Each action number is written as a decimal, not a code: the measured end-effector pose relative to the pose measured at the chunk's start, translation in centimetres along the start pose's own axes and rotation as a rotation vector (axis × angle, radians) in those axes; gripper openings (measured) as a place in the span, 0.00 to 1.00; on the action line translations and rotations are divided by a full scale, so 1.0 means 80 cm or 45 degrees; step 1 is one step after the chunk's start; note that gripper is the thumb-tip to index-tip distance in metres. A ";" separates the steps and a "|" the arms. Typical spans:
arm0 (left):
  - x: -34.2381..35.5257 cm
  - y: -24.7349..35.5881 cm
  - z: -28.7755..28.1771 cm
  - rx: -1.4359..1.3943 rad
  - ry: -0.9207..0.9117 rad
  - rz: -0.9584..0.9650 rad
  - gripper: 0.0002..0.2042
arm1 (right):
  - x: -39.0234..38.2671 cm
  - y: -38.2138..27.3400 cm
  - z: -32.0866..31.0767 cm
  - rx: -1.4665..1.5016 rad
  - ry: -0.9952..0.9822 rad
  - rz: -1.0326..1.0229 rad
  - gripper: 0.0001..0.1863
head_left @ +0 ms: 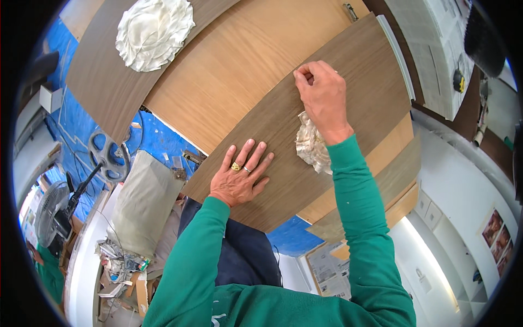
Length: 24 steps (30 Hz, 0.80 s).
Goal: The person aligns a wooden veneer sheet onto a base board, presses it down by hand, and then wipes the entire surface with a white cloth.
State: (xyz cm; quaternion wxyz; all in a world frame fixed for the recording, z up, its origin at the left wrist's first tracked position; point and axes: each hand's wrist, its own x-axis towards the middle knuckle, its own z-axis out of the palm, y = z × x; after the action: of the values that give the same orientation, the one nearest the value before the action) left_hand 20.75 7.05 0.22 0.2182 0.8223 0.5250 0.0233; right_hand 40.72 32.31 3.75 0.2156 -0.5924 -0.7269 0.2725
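Note:
My left hand [239,175] lies flat, fingers spread, on a grey-brown wood-grain panel [261,163]. Two rings show on its fingers. Over the far part of the same panel is my right hand [322,97], its thumb and fingers closed in a pinch. Whatever those fingertips hold, if anything, is too small or hidden to name. Below the right wrist sits a crumpled, shiny cream-white piece [310,144] on the panel, partly covered by the wrist and sleeve. Its material I cannot tell.
At the far left, a round white ruffled piece [155,35] rests on another grey-brown panel [101,82]. A light wood board [234,65] lies between the panels. On the left stand a fan [52,215], a grey cushion-like bundle [146,201] and blue floor sheeting [155,139].

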 end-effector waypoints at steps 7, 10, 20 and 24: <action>-0.002 0.000 0.002 -0.014 -0.007 -0.004 0.36 | 0.004 -0.001 -0.001 0.007 -0.040 -0.028 0.06; -0.001 -0.001 0.001 -0.011 -0.002 -0.006 0.37 | 0.010 -0.002 -0.003 -0.010 -0.055 0.014 0.07; -0.003 -0.001 0.002 -0.025 0.017 -0.023 0.36 | -0.043 0.022 -0.026 -0.213 0.178 0.170 0.12; -0.001 -0.001 0.001 -0.033 0.029 -0.008 0.36 | -0.147 -0.008 0.014 -0.406 0.215 -0.074 0.16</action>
State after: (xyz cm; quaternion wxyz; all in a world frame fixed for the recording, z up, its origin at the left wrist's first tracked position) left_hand 20.66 6.93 0.10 0.2228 0.8174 0.5298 0.0388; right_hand 41.93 20.54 3.41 0.1871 -0.6184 -0.7571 0.0968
